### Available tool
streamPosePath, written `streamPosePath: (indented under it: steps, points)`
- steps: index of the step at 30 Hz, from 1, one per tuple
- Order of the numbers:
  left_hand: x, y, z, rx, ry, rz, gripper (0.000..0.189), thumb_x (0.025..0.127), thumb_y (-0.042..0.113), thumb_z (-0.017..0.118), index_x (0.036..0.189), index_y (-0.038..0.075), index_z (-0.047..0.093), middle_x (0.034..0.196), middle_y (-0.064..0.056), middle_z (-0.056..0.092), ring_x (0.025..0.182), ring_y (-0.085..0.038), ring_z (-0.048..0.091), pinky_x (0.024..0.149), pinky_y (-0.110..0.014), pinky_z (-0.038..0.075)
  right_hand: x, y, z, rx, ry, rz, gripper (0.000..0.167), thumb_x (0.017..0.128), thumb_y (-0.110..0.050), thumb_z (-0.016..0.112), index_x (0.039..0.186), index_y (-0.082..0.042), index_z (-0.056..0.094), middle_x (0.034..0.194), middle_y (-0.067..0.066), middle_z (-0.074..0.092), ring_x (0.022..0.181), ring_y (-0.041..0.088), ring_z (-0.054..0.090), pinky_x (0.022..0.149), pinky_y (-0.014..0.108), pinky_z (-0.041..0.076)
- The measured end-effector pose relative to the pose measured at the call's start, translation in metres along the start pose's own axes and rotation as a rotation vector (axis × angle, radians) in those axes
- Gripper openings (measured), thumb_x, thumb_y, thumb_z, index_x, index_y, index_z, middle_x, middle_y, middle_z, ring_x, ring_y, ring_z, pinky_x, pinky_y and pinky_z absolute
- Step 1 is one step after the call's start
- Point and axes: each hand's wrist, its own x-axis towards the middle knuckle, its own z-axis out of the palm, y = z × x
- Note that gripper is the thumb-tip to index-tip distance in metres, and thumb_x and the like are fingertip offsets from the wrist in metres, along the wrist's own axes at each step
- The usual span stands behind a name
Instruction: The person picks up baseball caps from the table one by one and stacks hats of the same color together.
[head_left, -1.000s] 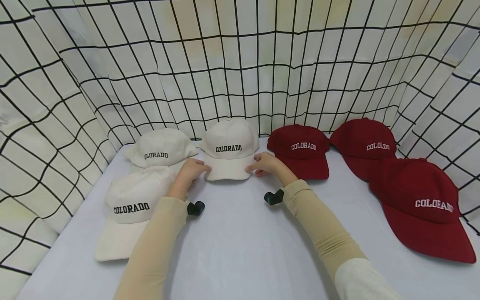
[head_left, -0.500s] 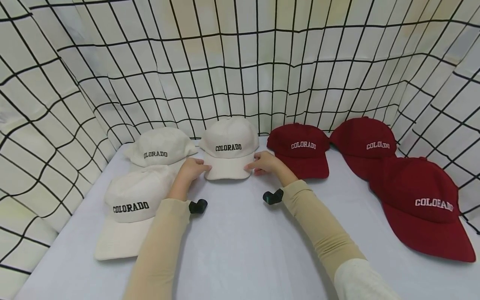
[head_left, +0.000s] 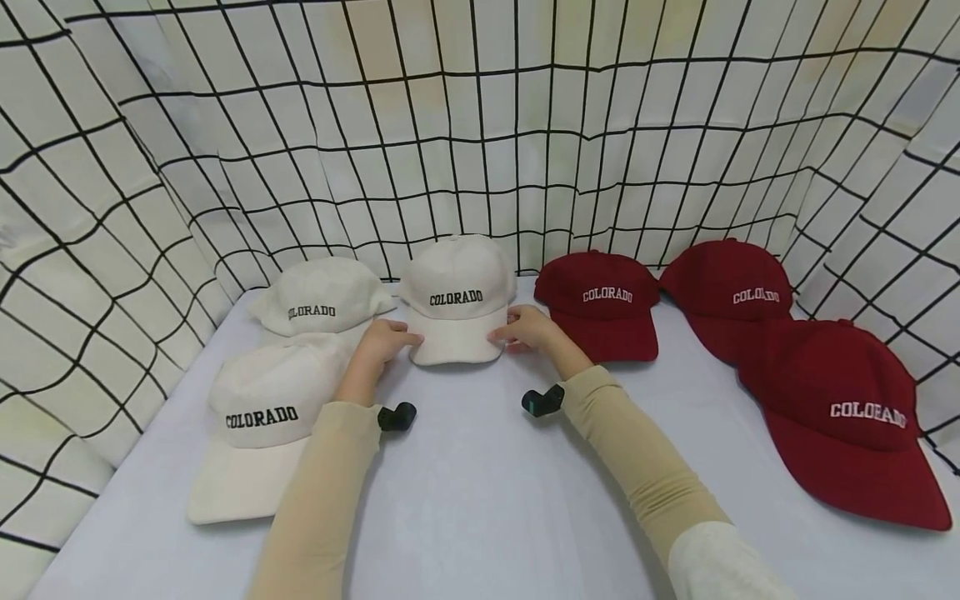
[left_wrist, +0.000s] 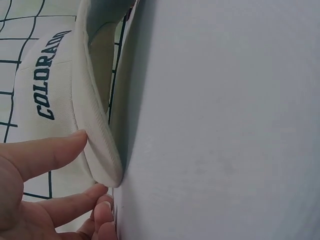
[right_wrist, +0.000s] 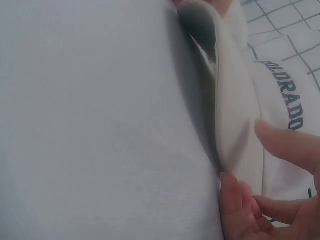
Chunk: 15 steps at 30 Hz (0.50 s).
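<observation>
A white baseball cap [head_left: 459, 268] lettered COLORADO stands at the back middle of the table, its brim facing me. My left hand [head_left: 380, 342] pinches the brim's left corner. In the left wrist view its thumb [left_wrist: 65, 150] lies on top of the brim [left_wrist: 97, 135], with the fingers curled at the edge below. The opposite corner is pinched by my right hand [head_left: 531, 327], its thumb [right_wrist: 285, 142] on top and its fingertips [right_wrist: 231, 192] down at the table surface. Between the two corners the brim arches up from the cloth.
Two more white caps, one at the back [head_left: 326, 292] and one in front [head_left: 273, 396], sit on the left. On the right are three dark red caps: one near the middle [head_left: 600, 300], one behind [head_left: 727, 287], one in front [head_left: 840, 400]. Grid-patterned cloth walls [head_left: 495, 158] surround the white table [head_left: 465, 500].
Both hands keep their hold on the white cap's brim, which stays in place. The right wrist has shifted very slightly to the left. The other caps have not moved.
</observation>
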Motion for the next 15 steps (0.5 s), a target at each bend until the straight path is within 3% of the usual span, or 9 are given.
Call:
streamPosePath:
  steps: [6,12,15]
  points:
    - [-0.0065,-0.0010,0.0024,-0.094,0.036,0.003,0.061,0.098,0.013,0.066,0.150,-0.008,0.042,0.157,-0.024,0.038,0.143,-0.038,0.038,0.117,-0.048,0.032,-0.0039,-0.0021,0.0045,0.192,0.035,0.033,0.072,0.093,-0.005,0.076,0.153,0.001,0.039,0.139,0.017,0.050,0.118,0.028,0.057,0.097,0.037,0.054]
    - [-0.0084,0.0020,0.0044,-0.172,0.057,0.026,0.060,0.097,0.010,0.066,0.150,-0.008,0.043,0.154,-0.023,0.043,0.140,-0.034,0.042,0.113,-0.045,0.038,-0.0044,-0.0009,0.0045,0.264,0.090,0.011,0.073,0.092,-0.002,0.075,0.155,-0.001,0.038,0.144,0.018,0.048,0.124,0.030,0.056,0.099,0.039,0.053]
    - [-0.0087,0.0035,0.0053,-0.202,0.055,0.027,0.060,0.097,0.009,0.067,0.150,-0.006,0.043,0.154,-0.021,0.045,0.130,-0.030,0.049,0.100,-0.036,0.046,-0.0055,-0.0002,0.0035,0.272,0.121,-0.017,0.072,0.091,0.000,0.076,0.154,0.000,0.039,0.143,0.019,0.049,0.121,0.030,0.057,0.099,0.041,0.053]
